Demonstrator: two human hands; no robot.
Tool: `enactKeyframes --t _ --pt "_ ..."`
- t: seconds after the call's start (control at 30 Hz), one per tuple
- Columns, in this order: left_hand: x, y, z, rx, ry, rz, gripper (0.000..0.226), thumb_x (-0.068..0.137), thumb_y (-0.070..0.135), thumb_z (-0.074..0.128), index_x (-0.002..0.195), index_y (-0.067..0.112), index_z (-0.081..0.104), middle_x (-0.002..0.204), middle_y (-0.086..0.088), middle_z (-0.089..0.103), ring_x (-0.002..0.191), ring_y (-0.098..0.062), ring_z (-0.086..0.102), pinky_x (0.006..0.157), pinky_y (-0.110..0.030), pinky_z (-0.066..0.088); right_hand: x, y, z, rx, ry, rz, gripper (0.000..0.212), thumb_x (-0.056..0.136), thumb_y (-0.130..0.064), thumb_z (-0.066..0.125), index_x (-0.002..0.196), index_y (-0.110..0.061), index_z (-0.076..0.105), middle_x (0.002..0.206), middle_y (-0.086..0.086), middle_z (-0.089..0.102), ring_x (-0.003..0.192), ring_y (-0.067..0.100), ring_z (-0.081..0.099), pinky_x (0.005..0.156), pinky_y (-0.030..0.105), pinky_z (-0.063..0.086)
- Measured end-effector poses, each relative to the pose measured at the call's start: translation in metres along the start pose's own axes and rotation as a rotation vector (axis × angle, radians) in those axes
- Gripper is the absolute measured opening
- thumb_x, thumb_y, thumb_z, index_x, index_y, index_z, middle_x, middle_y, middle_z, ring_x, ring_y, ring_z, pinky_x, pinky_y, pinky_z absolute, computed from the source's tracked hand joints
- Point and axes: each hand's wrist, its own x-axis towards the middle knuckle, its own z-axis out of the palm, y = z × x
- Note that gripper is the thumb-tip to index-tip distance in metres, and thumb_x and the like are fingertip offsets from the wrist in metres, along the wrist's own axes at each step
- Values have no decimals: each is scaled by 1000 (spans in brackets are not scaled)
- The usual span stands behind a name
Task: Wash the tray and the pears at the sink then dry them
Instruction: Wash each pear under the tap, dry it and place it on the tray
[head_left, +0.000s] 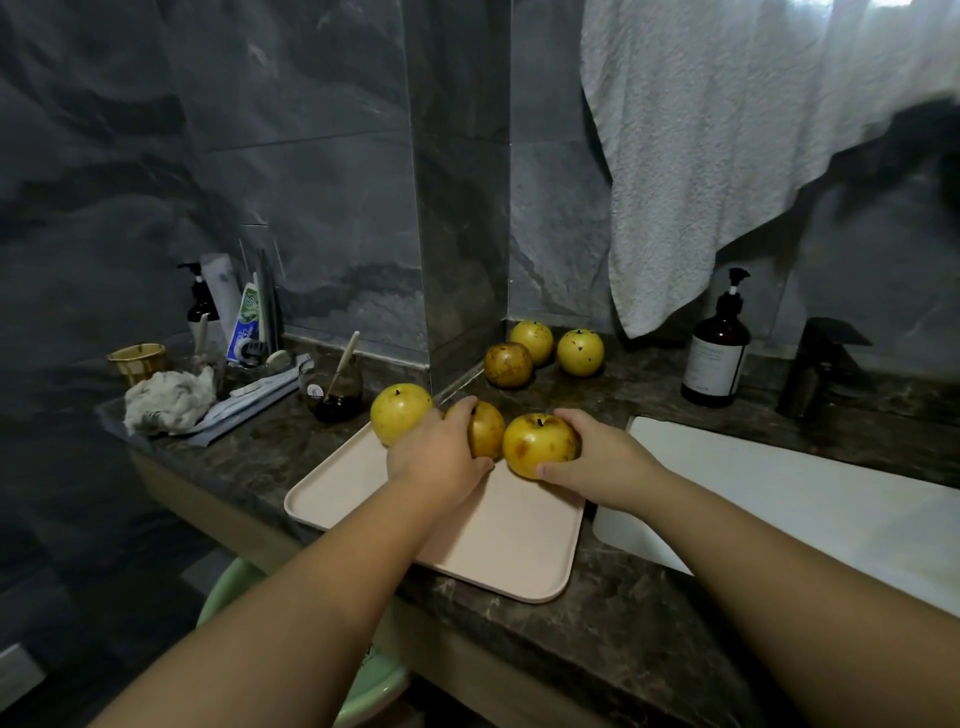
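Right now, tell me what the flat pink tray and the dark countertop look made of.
Flat pink tray: probably plastic or melamine, matte; even colour, rounded moulded rim, no glare.
Dark countertop: likely polished stone, perhaps marble; brown mottling with pale veins and a faint sheen.

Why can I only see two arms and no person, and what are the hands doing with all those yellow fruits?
The camera sits on the person's head and looks down, so you see only their arms. There is just this one picture. The left hand holds a brownish pear and touches a yellow pear beside it. The right hand holds another pear. All three are at the far end of a pink tray on a dark stone counter. Three more pears wait in the corner by the wall. A white sink is on the right, with a soap bottle, a black tap and a hanging white towel.
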Motion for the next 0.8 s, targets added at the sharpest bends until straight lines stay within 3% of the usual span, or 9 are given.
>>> enactKeyframes --t 0.3,0.5,0.63,0.8 --pt "1 -2 -1 -21 -23 -1 85 87 61 70 157 44 24 142 -5 50 119 -32 61 81 -41 52 -3 -3 0 -28 18 -8 92 76 -59 76 155 -36 33 148 1 52 130 24 53 101 35 47" --pt "0 -4 -4 -78 -33 24 87 86 58 73 158 43 26 140 -7 49 117 -32 61 84 -42 56 -5 0 -4 -13 21 -7 89 71 -61 79 148 -36 40 141 2 55 124 22 56 96 35 48" --pt "-1 2 -10 -20 -42 14 93 82 53 74 158 45 22 142 -6 44 116 -33 61 78 -41 55 -2 0 -7 34 10 -17 92 71 -59 80 150 -39 37 145 4 47 129 22 52 100 35 47" --pt "25 10 -42 -136 62 79 73 78 50 60 148 45 40 135 -2 56 118 -28 62 85 -36 50 21 -6 -27 153 42 -85 86 78 -61 77 152 -37 38 150 5 43 135 22 47 98 33 44"
